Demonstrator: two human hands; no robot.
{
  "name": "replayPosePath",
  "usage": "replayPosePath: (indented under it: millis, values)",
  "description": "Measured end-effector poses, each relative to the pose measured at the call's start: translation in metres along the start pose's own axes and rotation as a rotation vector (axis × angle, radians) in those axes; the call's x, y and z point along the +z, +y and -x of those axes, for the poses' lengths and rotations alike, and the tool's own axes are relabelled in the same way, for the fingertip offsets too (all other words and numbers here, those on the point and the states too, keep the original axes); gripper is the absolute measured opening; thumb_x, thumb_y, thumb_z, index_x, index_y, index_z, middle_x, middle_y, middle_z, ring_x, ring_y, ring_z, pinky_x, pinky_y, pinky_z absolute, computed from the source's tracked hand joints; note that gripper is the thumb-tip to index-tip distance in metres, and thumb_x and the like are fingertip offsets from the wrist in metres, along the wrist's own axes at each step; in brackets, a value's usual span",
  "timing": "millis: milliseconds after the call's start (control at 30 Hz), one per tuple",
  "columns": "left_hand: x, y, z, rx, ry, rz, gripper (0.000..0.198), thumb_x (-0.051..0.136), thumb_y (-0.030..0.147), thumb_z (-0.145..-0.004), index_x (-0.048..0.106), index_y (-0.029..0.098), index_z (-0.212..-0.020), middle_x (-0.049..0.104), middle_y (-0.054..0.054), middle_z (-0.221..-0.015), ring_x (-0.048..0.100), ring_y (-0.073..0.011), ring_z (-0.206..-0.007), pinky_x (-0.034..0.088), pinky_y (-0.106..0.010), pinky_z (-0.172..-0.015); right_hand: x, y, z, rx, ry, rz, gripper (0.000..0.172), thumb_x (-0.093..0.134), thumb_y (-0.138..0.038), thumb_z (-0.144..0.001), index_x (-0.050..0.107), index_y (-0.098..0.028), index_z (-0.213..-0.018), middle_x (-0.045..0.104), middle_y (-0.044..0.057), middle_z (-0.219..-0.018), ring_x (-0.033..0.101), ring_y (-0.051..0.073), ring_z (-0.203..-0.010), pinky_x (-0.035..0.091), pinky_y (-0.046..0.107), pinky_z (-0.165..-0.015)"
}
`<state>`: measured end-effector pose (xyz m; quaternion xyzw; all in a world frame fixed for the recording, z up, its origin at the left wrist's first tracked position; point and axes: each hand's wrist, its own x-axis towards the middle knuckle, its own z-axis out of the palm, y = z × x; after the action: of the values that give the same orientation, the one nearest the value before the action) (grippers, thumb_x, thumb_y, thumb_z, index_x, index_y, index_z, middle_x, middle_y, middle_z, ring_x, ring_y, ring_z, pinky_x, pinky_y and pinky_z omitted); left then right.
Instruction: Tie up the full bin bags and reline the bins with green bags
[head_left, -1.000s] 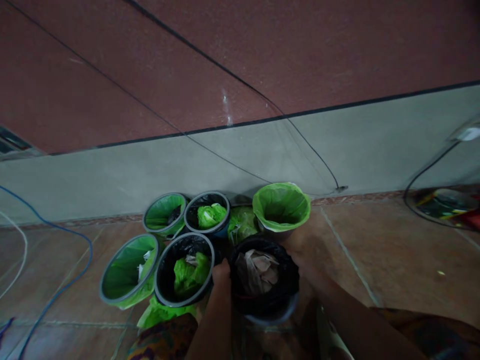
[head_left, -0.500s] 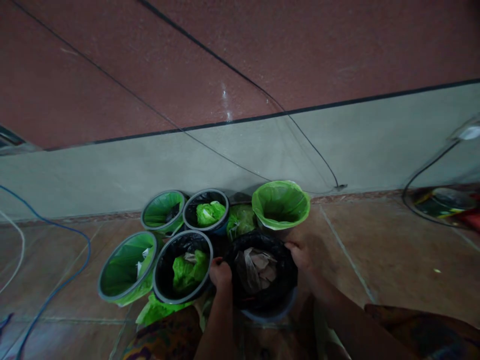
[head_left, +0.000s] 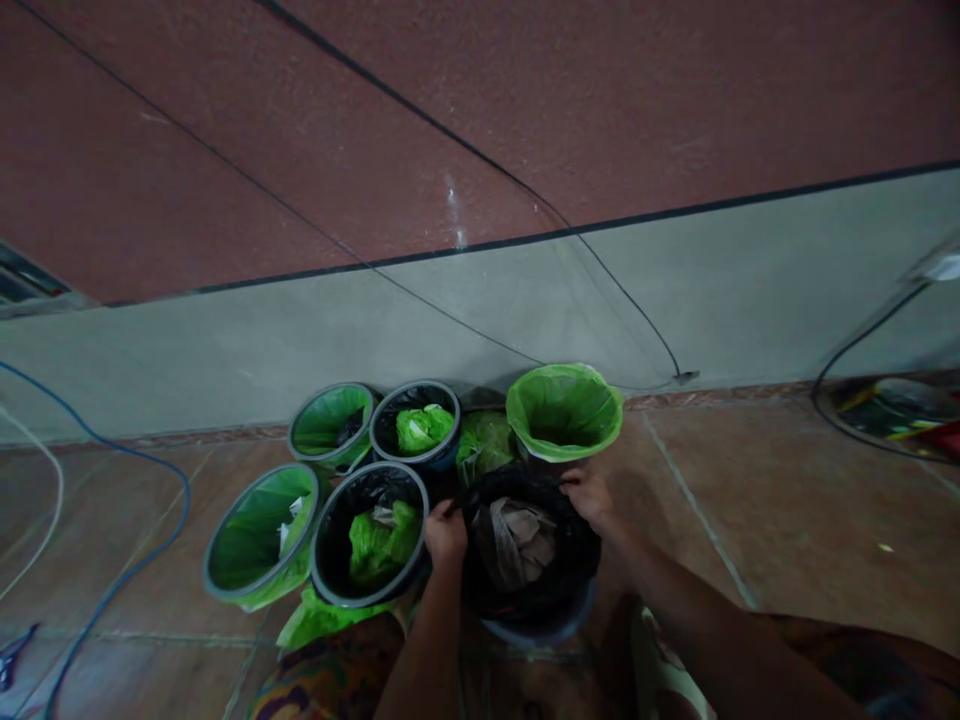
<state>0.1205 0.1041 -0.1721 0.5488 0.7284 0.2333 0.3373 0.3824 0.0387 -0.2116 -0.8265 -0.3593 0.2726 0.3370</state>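
In front of me stands a bin (head_left: pixel 541 630) lined with a black bin bag (head_left: pixel 577 545), with crumpled pale wrapping (head_left: pixel 525 545) inside. My left hand (head_left: pixel 446 537) is closed on the bag's edge at the left. On the far right side of the opening, my right hand (head_left: pixel 589 493) pinches the same bag's edge. The bag's rim is folded over the bin's rim. Just left of my left hand is a grey-rimmed bin (head_left: pixel 322 560) with a black liner and a bright green bag in it.
A bin with a light green liner (head_left: pixel 562 455) stands behind, by the wall. More lined bins (head_left: pixel 255 590) are grouped at the left, and a green bag (head_left: pixel 319 615) lies on the floor. A blue hose (head_left: pixel 180 500) crosses the left floor; a black cable (head_left: pixel 637 310) hangs on the wall.
My right hand has shifted slightly up and left along the bag's edge. My left hand has moved up a little. The view has shifted slightly.
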Motion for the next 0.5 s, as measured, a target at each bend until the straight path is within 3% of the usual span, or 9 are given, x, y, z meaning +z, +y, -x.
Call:
replayPosePath:
  millis: [67,233,333,500]
  values:
    - [0.0,-0.007,0.003,0.038,0.077,0.112,0.024,0.055,0.013,-0.077,0.076,0.014,-0.087,0.076,-0.008,-0.086,0.07,-0.0229,-0.086,0.052,-0.032,-0.081,-0.001,0.001,0.007,0.006,0.035,-0.04,0.026,0.049,-0.026,-0.072,0.07,-0.017,-0.083,0.072,0.005,-0.079,0.066,0.019,-0.071,0.05,0.027,-0.068]
    - [-0.004,-0.022,0.014,-0.012,0.324,0.084,0.03,0.048,0.013,-0.082,0.076,0.014,-0.094,0.073,-0.012,-0.097,0.067,-0.0237,-0.093,0.05,-0.036,-0.09,0.004,0.019,0.035,0.033,0.329,-0.149,0.025,0.045,-0.027,-0.075,0.066,-0.017,-0.082,0.072,0.012,-0.087,0.067,0.022,-0.081,0.051,0.031,-0.079]
    - [-0.01,-0.021,0.019,-0.069,0.357,-0.021,0.032,0.048,0.014,-0.086,0.074,0.013,-0.105,0.07,-0.015,-0.105,0.066,-0.0263,-0.097,0.05,-0.039,-0.09,0.006,0.034,0.047,0.107,0.288,-0.085,0.029,0.051,-0.029,-0.075,0.068,-0.015,-0.093,0.073,0.012,-0.09,0.069,0.024,-0.085,0.053,0.034,-0.081]
    - [-0.017,-0.015,0.037,-0.124,0.252,-0.171,0.045,0.062,0.027,-0.082,0.061,0.007,-0.123,0.065,-0.021,-0.119,0.063,-0.0307,-0.111,0.049,-0.041,-0.095,-0.003,0.049,0.055,0.147,0.155,0.061,0.053,0.066,-0.041,-0.072,0.066,-0.012,-0.116,0.074,0.015,-0.102,0.069,0.027,-0.095,0.054,0.035,-0.081]
